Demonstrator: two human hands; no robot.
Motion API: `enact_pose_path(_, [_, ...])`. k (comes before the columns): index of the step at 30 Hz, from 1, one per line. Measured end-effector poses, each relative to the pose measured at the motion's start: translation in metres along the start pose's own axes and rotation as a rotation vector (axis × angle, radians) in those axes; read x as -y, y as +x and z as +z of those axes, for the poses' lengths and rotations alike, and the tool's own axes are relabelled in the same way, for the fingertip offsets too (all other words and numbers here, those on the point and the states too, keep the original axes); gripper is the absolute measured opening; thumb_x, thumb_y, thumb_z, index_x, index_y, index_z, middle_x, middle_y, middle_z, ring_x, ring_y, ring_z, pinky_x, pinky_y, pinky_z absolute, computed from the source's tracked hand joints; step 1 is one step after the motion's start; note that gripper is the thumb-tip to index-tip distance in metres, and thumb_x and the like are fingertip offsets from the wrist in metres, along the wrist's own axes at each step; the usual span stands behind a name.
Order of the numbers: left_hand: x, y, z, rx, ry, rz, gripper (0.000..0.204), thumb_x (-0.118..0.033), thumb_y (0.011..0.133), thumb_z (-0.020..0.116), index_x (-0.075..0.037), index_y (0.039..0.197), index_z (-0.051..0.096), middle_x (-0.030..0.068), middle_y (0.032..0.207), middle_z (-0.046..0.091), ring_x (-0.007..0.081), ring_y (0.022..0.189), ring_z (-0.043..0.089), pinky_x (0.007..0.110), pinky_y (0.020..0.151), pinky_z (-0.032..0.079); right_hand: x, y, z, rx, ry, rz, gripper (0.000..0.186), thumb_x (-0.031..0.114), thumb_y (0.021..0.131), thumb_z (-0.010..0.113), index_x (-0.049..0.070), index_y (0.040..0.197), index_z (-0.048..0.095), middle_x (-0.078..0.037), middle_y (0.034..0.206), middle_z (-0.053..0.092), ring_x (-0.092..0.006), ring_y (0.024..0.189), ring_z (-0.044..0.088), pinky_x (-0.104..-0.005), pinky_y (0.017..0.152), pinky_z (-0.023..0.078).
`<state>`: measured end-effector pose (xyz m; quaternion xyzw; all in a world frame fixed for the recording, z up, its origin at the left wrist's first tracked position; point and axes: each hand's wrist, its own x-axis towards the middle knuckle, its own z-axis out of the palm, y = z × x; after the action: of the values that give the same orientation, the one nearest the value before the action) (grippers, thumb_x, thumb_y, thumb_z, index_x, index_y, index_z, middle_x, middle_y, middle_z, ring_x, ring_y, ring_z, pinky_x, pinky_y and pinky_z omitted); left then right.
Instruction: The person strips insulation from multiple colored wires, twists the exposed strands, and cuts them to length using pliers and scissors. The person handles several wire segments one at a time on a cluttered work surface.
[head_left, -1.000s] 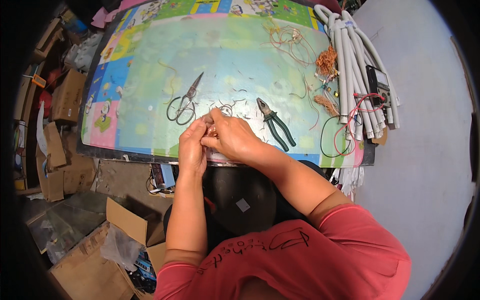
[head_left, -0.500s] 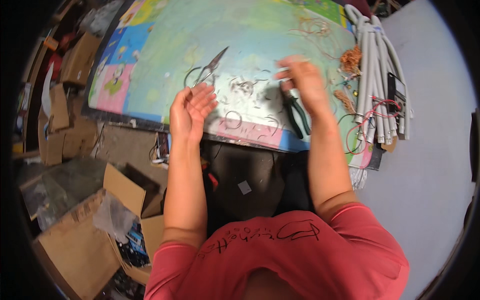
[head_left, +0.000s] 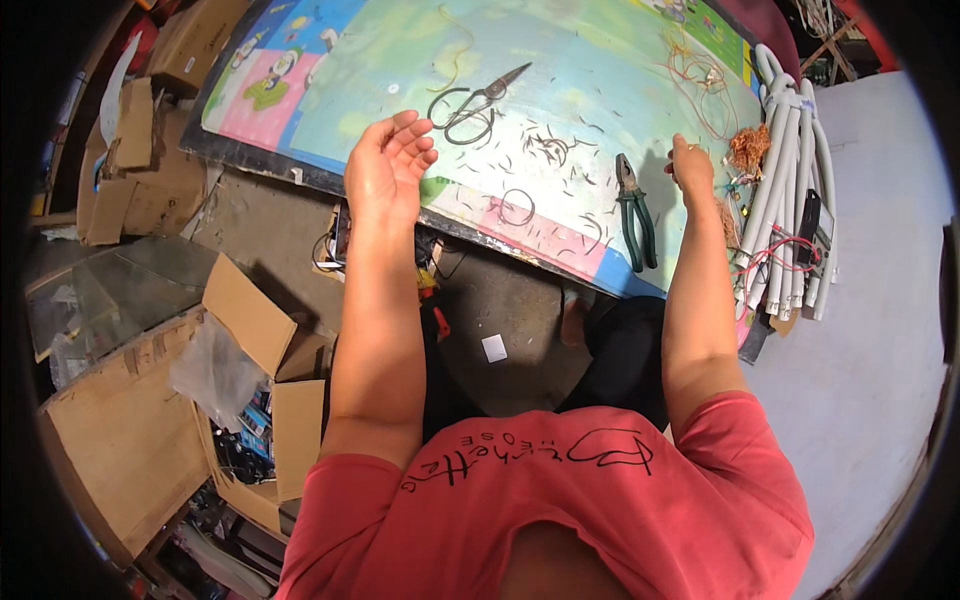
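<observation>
My left hand (head_left: pixel 391 172) is raised over the table's near edge, palm turned inward and fingers loosely bent and apart, with nothing in it. Just beyond it lies a pair of dark-handled scissors (head_left: pixel 490 92), blades spread slightly and pointing to the far right. Farther right, my right hand (head_left: pixel 692 172) hovers above the table with its fingers curled; whatever they might hold is hidden. Beside that hand rest green-handled pliers (head_left: pixel 637 215), jaws pointing away from me. Short dark clippings (head_left: pixel 548 150) are scattered between scissors and pliers, near a thin dark ring (head_left: pixel 517 207).
White flexible tubes (head_left: pixel 780 190) lie bundled at the table's right, with a black meter and red leads (head_left: pixel 795 248) on them. Copper wire (head_left: pixel 748 150) and thin loose wires (head_left: pixel 705 85) are close by. An open cardboard box (head_left: pixel 300 440) stands at lower left.
My right hand has moved to the right, away from the pliers, and its fingers are now more curled. My left hand remains raised near the scissors. The view has shifted.
</observation>
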<state>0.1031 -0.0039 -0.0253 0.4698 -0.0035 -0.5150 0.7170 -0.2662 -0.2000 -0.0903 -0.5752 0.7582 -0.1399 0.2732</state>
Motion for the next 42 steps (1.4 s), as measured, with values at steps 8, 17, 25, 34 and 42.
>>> enact_pose_path(8, [-0.011, 0.006, -0.02, 0.078, -0.031, -0.003, 0.025, -0.015, 0.088, 0.053, 0.005, 0.102, 0.059, 0.0146, 0.09, 0.066, 0.0195, 0.072, 0.06, 0.032, 0.067, 0.051, -0.03, 0.038, 0.008, -0.058, -0.44, -0.26, 0.065, 0.036, 0.071, 0.073, -0.004, 0.119, 0.057, -0.03, 0.114, 0.058, -0.0374, 0.108, 0.056, -0.0389, 0.094, 0.045])
enact_pose_path(17, [-0.03, 0.008, -0.022, -0.031, -0.111, 0.082, 0.025, -0.014, 0.088, 0.052, 0.005, 0.104, 0.058, 0.0146, 0.093, 0.064, 0.0199, 0.075, 0.058, 0.032, 0.07, 0.05, 0.02, -0.014, 0.008, 0.132, -0.28, -0.459, 0.03, 0.029, 0.08, 0.063, 0.005, 0.096, 0.069, -0.02, 0.094, 0.067, -0.0345, 0.091, 0.064, -0.039, 0.083, 0.05])
enact_pose_path(25, [-0.052, 0.002, -0.048, -0.055, -0.182, 0.156, 0.025, -0.012, 0.087, 0.053, 0.007, 0.103, 0.057, 0.0166, 0.096, 0.062, 0.0229, 0.077, 0.057, 0.035, 0.072, 0.049, 0.056, -0.026, 0.126, -0.101, -0.121, -0.731, 0.041, 0.029, 0.092, 0.051, 0.003, 0.124, 0.053, -0.024, 0.121, 0.045, -0.0385, 0.108, 0.05, -0.042, 0.093, 0.043])
enact_pose_path(34, [-0.062, 0.004, -0.058, -0.122, -0.152, 0.213, 0.026, -0.014, 0.087, 0.049, 0.007, 0.099, 0.057, 0.0171, 0.089, 0.062, 0.0222, 0.073, 0.056, 0.034, 0.067, 0.049, 0.054, -0.142, 0.177, -0.066, -0.06, -0.852, 0.039, 0.017, 0.091, 0.05, -0.002, 0.125, 0.05, -0.025, 0.123, 0.046, -0.0394, 0.119, 0.043, -0.0447, 0.102, 0.035])
enact_pose_path(42, [0.004, 0.039, -0.018, -0.081, 0.062, 0.019, 0.027, -0.015, 0.086, 0.055, 0.006, 0.102, 0.058, 0.018, 0.095, 0.064, 0.0245, 0.08, 0.063, 0.033, 0.07, 0.053, -0.002, -0.163, 0.144, -0.324, -0.174, -0.544, 0.046, 0.018, 0.089, 0.053, -0.001, 0.13, 0.046, -0.025, 0.129, 0.043, -0.0407, 0.122, 0.038, -0.0462, 0.104, 0.031])
